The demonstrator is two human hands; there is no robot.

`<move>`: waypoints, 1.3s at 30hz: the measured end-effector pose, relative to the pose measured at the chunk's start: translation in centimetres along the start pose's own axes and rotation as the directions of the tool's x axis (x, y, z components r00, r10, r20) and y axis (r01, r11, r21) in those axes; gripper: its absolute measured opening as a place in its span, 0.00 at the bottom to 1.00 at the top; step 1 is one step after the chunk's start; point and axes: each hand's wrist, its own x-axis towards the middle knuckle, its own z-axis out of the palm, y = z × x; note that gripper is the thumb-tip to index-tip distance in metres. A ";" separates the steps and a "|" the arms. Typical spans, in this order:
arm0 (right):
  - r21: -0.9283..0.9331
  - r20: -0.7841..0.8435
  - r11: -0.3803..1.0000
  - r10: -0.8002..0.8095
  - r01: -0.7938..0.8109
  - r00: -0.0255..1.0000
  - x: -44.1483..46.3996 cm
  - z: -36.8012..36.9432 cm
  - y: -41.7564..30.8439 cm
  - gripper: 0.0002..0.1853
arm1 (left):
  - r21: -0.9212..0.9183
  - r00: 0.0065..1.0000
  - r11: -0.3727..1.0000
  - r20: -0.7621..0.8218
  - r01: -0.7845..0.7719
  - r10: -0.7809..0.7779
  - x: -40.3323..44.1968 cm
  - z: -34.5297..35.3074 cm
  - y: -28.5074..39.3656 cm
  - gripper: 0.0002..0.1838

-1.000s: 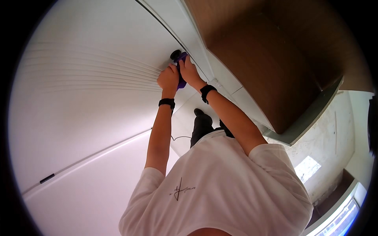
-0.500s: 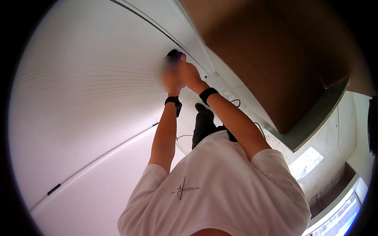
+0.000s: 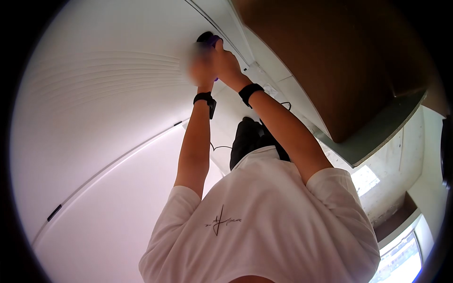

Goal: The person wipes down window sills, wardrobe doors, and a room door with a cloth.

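Observation:
My right hand (image 3: 227, 65) is closed around a purple-and-black tool (image 3: 214, 40) at the upper middle of the head view. The tool lies against or close to a large white panel (image 3: 108, 89); I cannot tell whether it touches. Beside it, my left hand (image 3: 202, 70) is at the same tool, but blur hides its fingers. The tool's exact kind is hidden by the hands and the blur. Black bands circle both wrists.
A brown, box-like overhang (image 3: 321, 66) with a pale lower edge stands at the right. A thin dark cable (image 3: 221, 147) runs near my legs (image 3: 250, 137). A rail with black pieces (image 3: 54, 212) crosses the lower left. A bright window (image 3: 403, 257) shows at lower right.
The view has shifted, so hands, tool, panel and rail all appear higher in the picture. Both hands stay at the tool. The shoe seen earlier is now hardly visible.

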 end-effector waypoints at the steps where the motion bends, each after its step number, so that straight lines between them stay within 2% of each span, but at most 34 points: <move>1: 0.001 0.005 1.000 -0.010 0.010 1.000 -0.5 0.0 0.2 0.17 | 0.019 0.998 1.000 0.055 0.015 -0.016 -0.5 -0.8 0.6 0.30; 2: 0.001 0.006 1.000 -0.014 0.014 1.000 -1.2 -0.6 -0.1 0.17 | 0.019 0.998 1.000 0.052 0.017 -0.018 -1.1 -1.4 1.0 0.30; 4: 0.055 0.034 0.993 0.106 -0.107 0.994 -2.7 -1.7 -0.7 0.18 | -0.002 0.997 1.000 0.081 -0.019 0.019 -2.3 -2.8 1.9 0.29; 8: -0.002 0.019 1.000 0.007 -0.007 1.000 -5.8 -1.1 1.0 0.18 | 0.065 0.993 0.997 0.113 -0.048 0.040 -5.1 -5.4 3.5 0.28; 10: 0.115 -0.018 0.987 0.116 -0.113 0.993 -8.0 -2.4 0.1 0.19 | 0.088 0.984 0.987 0.134 -0.133 0.121 -6.8 -7.3 4.4 0.27; 12: 0.150 0.007 0.980 0.130 -0.130 0.991 -9.9 -2.9 0.0 0.18 | 0.119 0.990 0.987 0.105 -0.107 0.094 -8.4 -7.3 3.6 0.26; 14: 0.192 -0.034 0.970 0.160 -0.151 0.987 -12.2 -3.2 0.0 0.18 | 0.141 0.995 0.987 0.081 -0.077 0.066 -10.3 -8.0 3.1 0.26; 15: 0.252 -0.035 0.956 0.163 -0.149 0.986 -13.3 -3.4 0.0 0.17 | 0.140 0.992 0.987 0.106 -0.077 0.062 -11.1 -8.6 3.2 0.24; 17: 0.241 -0.024 0.958 0.165 -0.154 0.986 -15.4 -4.0 -0.1 0.18 | 0.134 0.991 0.988 0.117 -0.075 0.059 -12.7 -9.4 3.4 0.23; 20: 0.236 -0.003 0.952 0.199 -0.193 0.980 -18.6 -4.8 -0.1 0.18 | 0.086 0.991 0.992 0.108 -0.088 0.079 -15.6 -10.5 3.6 0.22; 22: 0.227 0.016 0.950 0.214 -0.212 0.977 -20.8 -5.5 -0.1 0.19 | -0.018 0.981 0.999 0.189 0.038 -0.034 -17.4 -11.6 3.9 0.21; 23: 0.222 0.032 0.950 0.216 -0.218 0.976 -22.0 -5.7 -0.1 0.19 | -0.019 0.981 0.999 0.190 0.043 -0.039 -18.7 -12.1 3.9 0.21; 25: 0.220 0.053 0.950 0.216 -0.222 0.975 -24.2 -6.1 -0.2 0.20 | -0.227 0.996 0.974 0.089 0.029 -0.009 -20.7 -13.1 4.0 0.12; 27: 0.130 0.101 0.959 0.241 -0.253 0.965 -26.0 -6.5 -0.6 0.21 | -0.289 0.997 0.957 0.072 0.021 0.000 -22.6 -14.2 4.0 0.10; 28: 0.129 0.104 0.961 0.234 -0.246 0.967 -27.0 -6.8 -0.7 0.21 | -0.351 0.998 0.936 0.061 0.015 0.006 -23.8 -14.7 4.1 0.09; 32: 0.123 0.141 0.980 0.138 -0.156 0.980 -30.7 -7.6 0.3 0.21 | -0.398 0.996 0.914 0.070 0.078 -0.055 -27.9 -17.2 5.5 0.08; 35: 0.133 0.155 0.990 0.025 -0.046 0.988 -32.6 -9.0 1.2 0.19 | -0.396 0.996 0.918 -0.063 0.030 -0.060 -30.5 -17.8 6.5 0.07; 37: 0.132 0.129 0.988 -0.098 0.081 0.987 -34.0 -9.7 1.9 0.16 | -0.453 0.983 0.883 -0.073 0.120 -0.170 -32.2 -18.6 7.8 0.07; 39: 0.112 0.179 0.987 -0.134 0.115 0.975 -35.4 -11.8 1.5 0.16 | -0.491 0.964 0.852 -0.083 0.182 -0.254 -34.1 -19.6 9.3 0.08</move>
